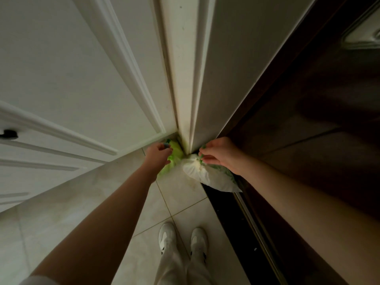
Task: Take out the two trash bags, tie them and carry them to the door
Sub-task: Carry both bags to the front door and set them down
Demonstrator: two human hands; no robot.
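A bright green trash bag [174,157] rests on the tiled floor in the corner at the foot of the white door frame [183,79]. My left hand [157,154] is closed on its top and hides part of it. Just to the right lies a pale, translucent trash bag [207,175] with a knotted green top, partly over the dark threshold. My right hand [220,155] pinches that knot with its fingertips. Both arms reach down and forward from the bottom of the view.
A white panelled door [72,75] with a dark handle [9,134] stands at the left. A dark brown door [308,99] fills the right, above a black threshold strip [230,219]. My white shoes [183,239] stand on the beige tiles.
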